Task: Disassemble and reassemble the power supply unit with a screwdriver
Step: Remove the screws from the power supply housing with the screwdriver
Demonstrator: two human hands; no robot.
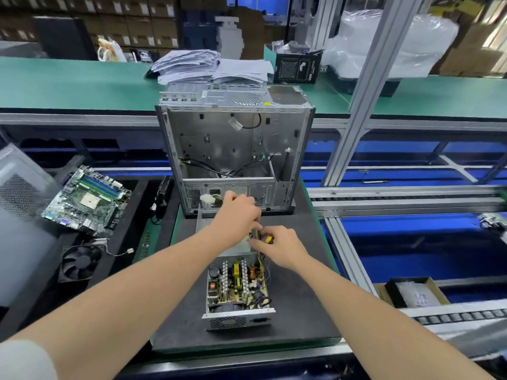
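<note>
Screwdriver (267, 238) being gripped in right hand (282, 249) behind power supply (236, 283); left hand (237, 212) is pinching cables (257, 233), best kept clear of tip.

**PSU open, screwdriver in hand**

Power supply unit (238, 292) lies flat on the dark surface (301, 311), cover off. Board, heatsinks and coils are exposed, vented end toward the near side. Yellow wires (256, 233) at its far end, pinched by left grip (237, 212). Screwdriver (267, 238), yellow-black handle, in right grip (279, 249), tip hidden.
</note>
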